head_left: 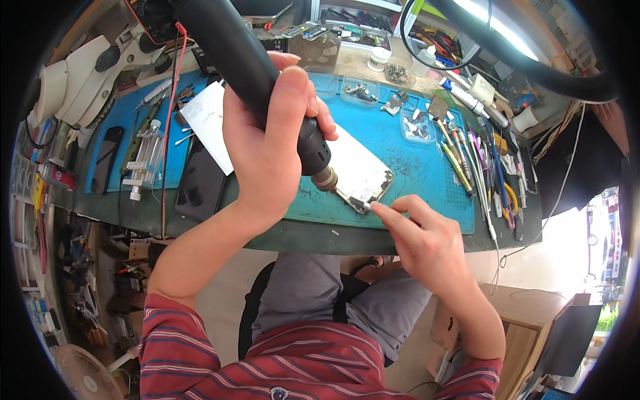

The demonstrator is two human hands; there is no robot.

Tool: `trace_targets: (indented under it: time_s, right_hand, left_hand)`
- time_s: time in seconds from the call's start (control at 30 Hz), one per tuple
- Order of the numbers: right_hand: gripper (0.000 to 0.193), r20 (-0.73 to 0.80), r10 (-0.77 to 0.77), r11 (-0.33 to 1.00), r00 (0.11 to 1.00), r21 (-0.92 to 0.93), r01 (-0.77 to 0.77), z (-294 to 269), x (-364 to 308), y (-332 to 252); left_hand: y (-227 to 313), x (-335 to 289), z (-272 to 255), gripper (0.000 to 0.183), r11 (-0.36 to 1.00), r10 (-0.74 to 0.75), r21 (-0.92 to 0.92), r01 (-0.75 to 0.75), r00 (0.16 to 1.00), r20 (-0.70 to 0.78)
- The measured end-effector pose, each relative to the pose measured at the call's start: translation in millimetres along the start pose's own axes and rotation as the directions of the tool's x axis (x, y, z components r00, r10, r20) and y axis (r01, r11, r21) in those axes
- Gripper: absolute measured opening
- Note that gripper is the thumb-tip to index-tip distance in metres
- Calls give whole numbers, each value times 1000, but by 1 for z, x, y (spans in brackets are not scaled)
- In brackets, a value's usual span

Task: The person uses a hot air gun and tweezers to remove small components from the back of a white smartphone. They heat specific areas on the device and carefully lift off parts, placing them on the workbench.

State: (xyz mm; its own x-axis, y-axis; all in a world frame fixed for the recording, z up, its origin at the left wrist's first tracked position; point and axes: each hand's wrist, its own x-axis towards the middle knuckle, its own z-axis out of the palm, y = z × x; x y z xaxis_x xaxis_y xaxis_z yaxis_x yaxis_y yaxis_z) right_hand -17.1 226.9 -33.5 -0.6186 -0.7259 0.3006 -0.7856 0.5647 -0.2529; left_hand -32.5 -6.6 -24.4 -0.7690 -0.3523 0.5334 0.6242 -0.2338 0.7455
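Note:
My left hand [267, 153] is wrapped round the black barrel of a hot air gun [233, 60]. Its metal nozzle [325, 179] points down toward the near corner of a phone panel [363, 167] with a white face and dark edge parts, lying on the blue work mat [307, 207]. At that same corner the fingers of my right hand [427, 243] are pinched together, touching or almost touching the dark part there. Whatever they may hold is too small to make out. Behind my left hand lies a white sheet [208, 123], partly hidden.
Left of the sheet are a dark phone [200, 177], a metal clamp [145, 160] and a black phone [107, 157]. Small clear trays of parts [360, 91] stand at the back. Tweezers and pens [460, 150] crowd the right. A ring lamp [520, 50] hangs at upper right.

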Motion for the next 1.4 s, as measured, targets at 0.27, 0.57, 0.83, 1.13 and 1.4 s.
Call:
trace_targets:
  time_s: [0.27,0.57,0.83,1.13,1.4]
  right_hand:
    - [42,51,-20,1000,999,20,19,-3,8,0]
    - [36,55,11,996,998,93,-16,0,13,2]
    - [32,75,36,996,997,79,-42,-1,14,-6]
    - [46,140,24,998,990,55,-32,-1,19,-6]
    - [63,252,-61,982,966,-158,103,2,27,-21]
  left_hand:
    - [-12,-7,2,28,999,-34,11,34,998,-45]
    - [-13,-5,2,26,999,-17,-33,17,1000,-21]
    - [-15,-5,1,27,1000,6,-18,-7,999,-42]
    - [-13,-2,-1,26,999,39,-22,-40,998,-54]
    - [-8,13,-16,24,977,175,-92,-192,970,-169]
